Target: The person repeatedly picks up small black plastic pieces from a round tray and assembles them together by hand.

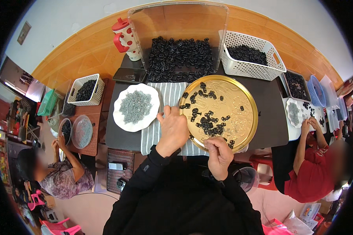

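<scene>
- While both hands work at its near side, the dark worktop [270, 113] carries everything: a clear bin of black parts [180, 58] at the back, a white basket [250, 58] of more to its right, and a striped cloth [164, 98] under the front items.
- Gold round tray [239, 94] sits centre-right on the cloth, w/ small black pieces [208, 125] scattered over its left half & near rim; right half mostly bare.
- White plate of grey springs [136, 106] lies just left of the tray, apart from it.
- Left hand [173, 131] rests palm-down at the tray's left rim, fingers loosely flat, gripping nothing I can see.
- Right hand [219, 154] is at the near rim, fingers [212, 144] pinched together, prob. on one small black piece; too tiny to confirm.
- To do this well, judging by the layout: steady the tray w/ the left hand, lift one piece at a time from the nearest cluster, keep the pinch low over the tray so a slip lands inside.
- Hard to make out: shape of each black piece, whether a spring is in the pinch, anything under the left palm.
- Cut off/hidden: the worktop's near edge behind the forearms; co-workers' hands at the side tables are apart from these.
</scene>
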A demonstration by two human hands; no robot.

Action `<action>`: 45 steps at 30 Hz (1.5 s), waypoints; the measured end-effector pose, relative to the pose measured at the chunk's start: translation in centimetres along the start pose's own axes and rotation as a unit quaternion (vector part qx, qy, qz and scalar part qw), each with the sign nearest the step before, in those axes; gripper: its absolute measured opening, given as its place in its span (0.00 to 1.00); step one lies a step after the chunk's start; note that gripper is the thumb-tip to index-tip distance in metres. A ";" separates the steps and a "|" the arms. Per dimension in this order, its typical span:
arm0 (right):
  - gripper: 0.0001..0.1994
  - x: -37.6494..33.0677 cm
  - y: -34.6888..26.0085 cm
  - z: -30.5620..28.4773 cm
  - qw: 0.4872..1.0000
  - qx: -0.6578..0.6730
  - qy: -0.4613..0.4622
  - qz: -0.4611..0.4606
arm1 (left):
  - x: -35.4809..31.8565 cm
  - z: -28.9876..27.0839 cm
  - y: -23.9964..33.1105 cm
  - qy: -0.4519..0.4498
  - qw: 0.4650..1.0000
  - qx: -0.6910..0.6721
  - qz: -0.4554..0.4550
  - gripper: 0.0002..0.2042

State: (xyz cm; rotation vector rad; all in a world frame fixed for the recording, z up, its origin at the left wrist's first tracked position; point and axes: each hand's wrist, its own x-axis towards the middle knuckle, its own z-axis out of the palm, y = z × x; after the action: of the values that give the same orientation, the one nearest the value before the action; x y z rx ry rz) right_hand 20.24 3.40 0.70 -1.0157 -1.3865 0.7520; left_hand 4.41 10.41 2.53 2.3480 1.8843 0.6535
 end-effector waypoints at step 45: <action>0.07 0.5 -1.0 3.4 0.999 0.039 0.015 -0.026 | -5.9 -1.1 -0.1 -0.051 0.588 -0.788 -0.176 0.12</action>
State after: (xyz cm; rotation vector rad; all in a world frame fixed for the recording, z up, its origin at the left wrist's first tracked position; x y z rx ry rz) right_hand 16.76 3.86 1.47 -0.9226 -1.3419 0.7435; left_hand 2.98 4.62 1.84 0.7321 0.7274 1.2594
